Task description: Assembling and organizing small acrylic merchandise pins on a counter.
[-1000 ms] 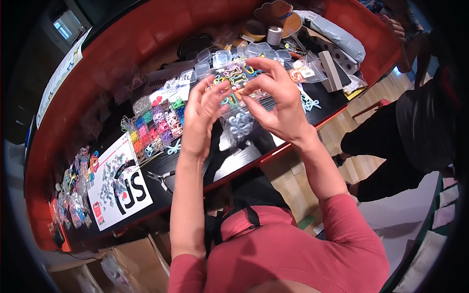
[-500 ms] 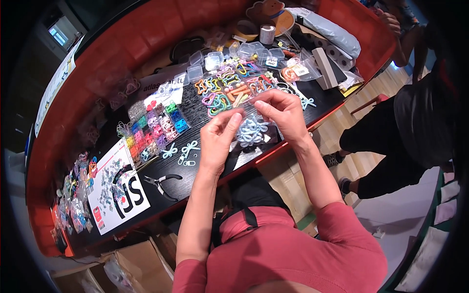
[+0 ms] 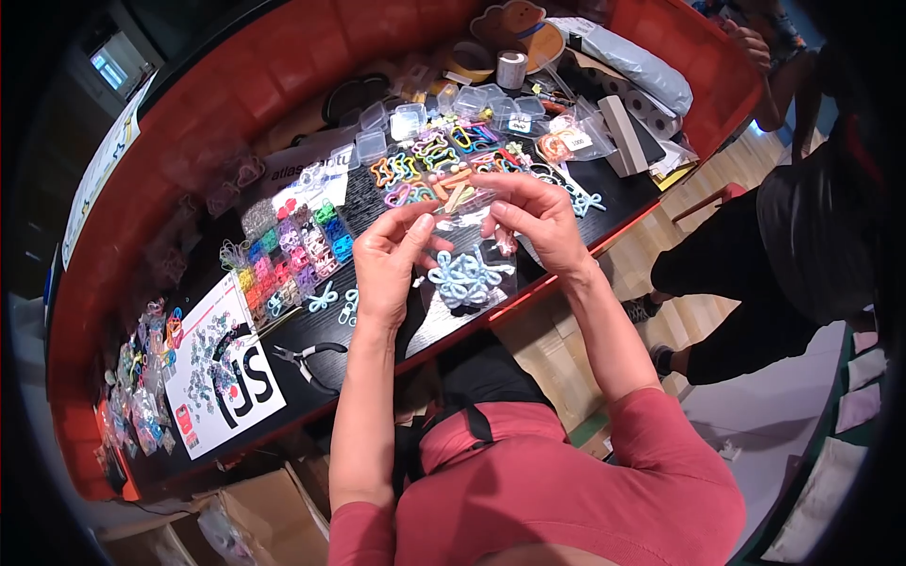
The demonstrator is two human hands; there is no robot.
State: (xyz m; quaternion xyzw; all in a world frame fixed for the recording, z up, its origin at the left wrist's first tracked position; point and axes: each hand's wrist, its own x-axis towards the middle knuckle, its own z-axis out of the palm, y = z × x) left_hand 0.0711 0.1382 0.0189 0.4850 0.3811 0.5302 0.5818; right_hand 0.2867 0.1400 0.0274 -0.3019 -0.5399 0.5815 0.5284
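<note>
A clear plastic bag [image 3: 510,286] with several light-blue knotted cord bows [image 3: 464,278] in it is in front of me, at the table's near edge. My left hand [image 3: 385,259] is at the bag's upper left, its thumb and fingers closed on what looks like the thin film. At the upper right my right hand [image 3: 540,226] pinches the other side, fingers curled. The film is hard to see against the clutter. To the left, a loose blue bow [image 3: 323,298] lies beside metal clasps [image 3: 348,307], partly hidden by my left forearm. Pliers [image 3: 311,363] with dark handles lie open nearer me.
A compartment box of colourful small parts [image 3: 293,247] stands left of my hands. Beyond them are colourful shaped clips [image 3: 401,170] and clear little boxes [image 3: 409,121]. A printed white sheet [image 3: 226,377] bears small charms. Another person [image 3: 783,255] stands at the right.
My hands have moved slightly left and farther apart at the fingertips. The blue bows now appear lower and more to the left, more spread out and less covered.
</note>
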